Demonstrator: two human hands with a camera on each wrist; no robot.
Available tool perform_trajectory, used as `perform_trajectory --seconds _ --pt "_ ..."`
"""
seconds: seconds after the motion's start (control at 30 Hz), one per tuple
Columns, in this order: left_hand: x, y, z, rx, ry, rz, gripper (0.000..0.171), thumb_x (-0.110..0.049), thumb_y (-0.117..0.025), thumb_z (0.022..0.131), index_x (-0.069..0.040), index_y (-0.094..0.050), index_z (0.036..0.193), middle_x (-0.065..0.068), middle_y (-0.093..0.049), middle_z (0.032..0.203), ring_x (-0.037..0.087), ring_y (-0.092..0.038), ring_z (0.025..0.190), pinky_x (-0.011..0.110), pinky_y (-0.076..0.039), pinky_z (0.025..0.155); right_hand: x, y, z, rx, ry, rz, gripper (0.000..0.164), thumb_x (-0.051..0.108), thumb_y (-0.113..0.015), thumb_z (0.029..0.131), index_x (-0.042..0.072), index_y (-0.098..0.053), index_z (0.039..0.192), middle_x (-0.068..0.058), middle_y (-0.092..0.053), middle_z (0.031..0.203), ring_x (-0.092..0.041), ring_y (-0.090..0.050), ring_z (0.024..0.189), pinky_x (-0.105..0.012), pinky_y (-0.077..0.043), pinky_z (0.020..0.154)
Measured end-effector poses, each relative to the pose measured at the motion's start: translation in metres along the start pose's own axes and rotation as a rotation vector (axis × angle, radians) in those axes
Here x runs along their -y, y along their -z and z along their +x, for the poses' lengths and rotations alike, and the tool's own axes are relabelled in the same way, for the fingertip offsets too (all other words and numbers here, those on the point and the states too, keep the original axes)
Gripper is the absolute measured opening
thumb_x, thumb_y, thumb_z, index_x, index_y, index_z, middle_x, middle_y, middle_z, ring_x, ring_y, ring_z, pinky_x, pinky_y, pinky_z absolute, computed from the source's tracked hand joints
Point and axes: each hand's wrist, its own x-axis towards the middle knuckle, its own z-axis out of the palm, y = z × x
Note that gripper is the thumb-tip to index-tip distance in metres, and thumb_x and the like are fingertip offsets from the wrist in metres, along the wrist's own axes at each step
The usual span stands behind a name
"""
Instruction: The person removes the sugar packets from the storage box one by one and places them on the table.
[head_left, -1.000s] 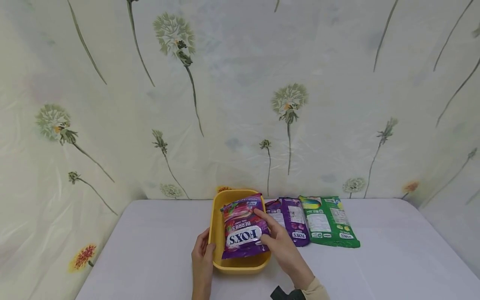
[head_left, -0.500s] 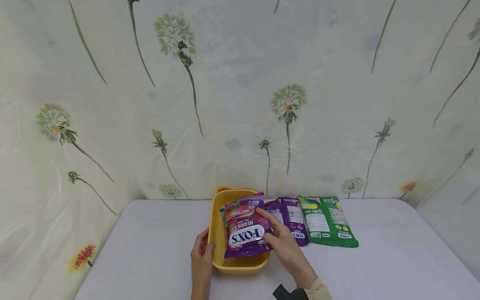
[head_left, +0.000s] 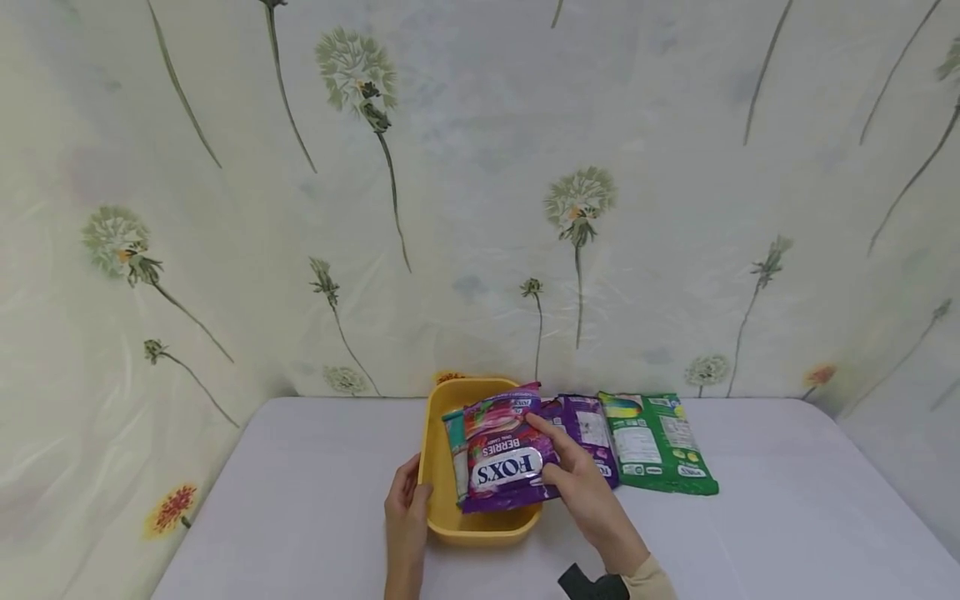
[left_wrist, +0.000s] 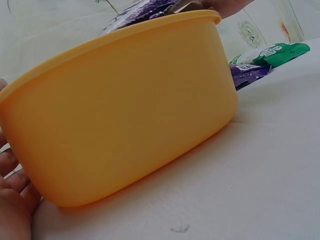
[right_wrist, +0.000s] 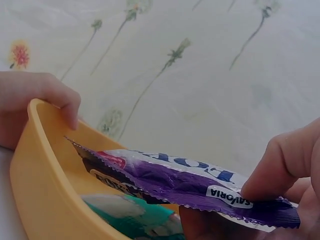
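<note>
My right hand [head_left: 592, 492] pinches a purple and red FOX'S Berries candy bag [head_left: 501, 446], thumb on top and fingers beneath. The bag is held over the yellow plastic tub [head_left: 483, 537], overlapping its right rim in the head view. Inside the tub lies a teal candy bag [right_wrist: 137, 215], partly hidden under the Berries bag. At the tub's left side, my left hand [head_left: 407, 508] grips the wall, with the thumb over the rim as the right wrist view shows. In the left wrist view its fingers [left_wrist: 17, 180] press the outer wall.
Right of the tub, a purple FOX'S bag [head_left: 592, 433] lies back side up, partly covered by the right hand. Beside it is a green FOX'S bag [head_left: 660, 442]. The white table [head_left: 315, 500] ends at a dandelion-patterned sheet [head_left: 465, 208] behind.
My right hand has drawn the Berries bag to the right and slightly up, uncovering more of the teal bag in the tub. The left hand keeps its hold on the tub.
</note>
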Motion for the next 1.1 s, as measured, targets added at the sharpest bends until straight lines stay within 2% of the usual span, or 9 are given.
perform_trajectory --seconds 0.23,0.4,0.67,0.83,0.93,1.1 --pt "0.002 -0.002 0.001 0.007 0.003 -0.001 0.042 -0.001 -0.048 0.089 -0.007 -0.053 0.130 0.013 -0.055 0.135 0.023 -0.051 0.127 0.027 -0.043 0.105 -0.004 0.008 -0.002 -0.037 -0.021 0.005 0.068 -0.002 -0.050 0.082 0.033 -0.043 0.139 -0.008 -0.027 0.153 -0.036 -0.040 0.132 -0.041 -0.050 0.099" --pt "0.002 -0.006 -0.002 0.016 0.021 0.009 0.042 -0.002 -0.048 0.089 -0.009 -0.053 0.131 0.012 -0.054 0.136 0.024 -0.050 0.128 0.028 -0.042 0.106 -0.007 0.013 -0.005 -0.066 -0.039 0.039 0.068 -0.002 -0.048 0.081 0.036 -0.044 0.138 -0.007 -0.028 0.153 -0.035 -0.042 0.131 -0.041 -0.050 0.100" --pt "0.001 -0.009 -0.001 0.018 -0.003 -0.009 0.043 0.001 -0.048 0.087 -0.007 -0.054 0.130 0.013 -0.055 0.135 0.025 -0.050 0.127 0.026 -0.043 0.105 -0.011 0.022 -0.011 -0.098 -0.032 0.061 0.069 -0.003 -0.044 0.083 0.036 -0.041 0.140 -0.006 -0.024 0.154 -0.034 -0.042 0.131 -0.039 -0.050 0.099" --pt "-0.002 -0.011 -0.002 0.052 -0.007 -0.001 0.043 0.000 -0.048 0.089 -0.007 -0.052 0.131 0.014 -0.053 0.137 0.026 -0.048 0.130 0.028 -0.042 0.106 -0.016 0.028 -0.014 -0.153 -0.067 0.047 0.070 -0.002 -0.044 0.082 0.040 -0.043 0.138 -0.003 -0.025 0.154 -0.033 -0.041 0.132 -0.038 -0.051 0.099" --pt "-0.004 -0.009 -0.003 0.039 -0.001 0.014 0.043 -0.002 -0.048 0.089 -0.007 -0.052 0.131 0.014 -0.052 0.137 0.027 -0.048 0.130 0.029 -0.042 0.106 -0.018 0.027 -0.016 -0.146 -0.081 0.052 0.070 -0.002 -0.044 0.082 0.041 -0.043 0.137 -0.002 -0.024 0.154 -0.033 -0.039 0.133 -0.039 -0.050 0.100" --pt "-0.004 -0.002 -0.005 0.020 0.005 0.007 0.043 0.000 -0.048 0.088 -0.007 -0.053 0.131 0.014 -0.054 0.136 0.025 -0.050 0.128 0.016 -0.045 0.100 -0.020 0.023 -0.020 -0.124 -0.072 0.077 0.071 -0.003 -0.043 0.081 0.040 -0.042 0.138 -0.001 -0.024 0.154 -0.033 -0.038 0.134 -0.039 -0.050 0.100"
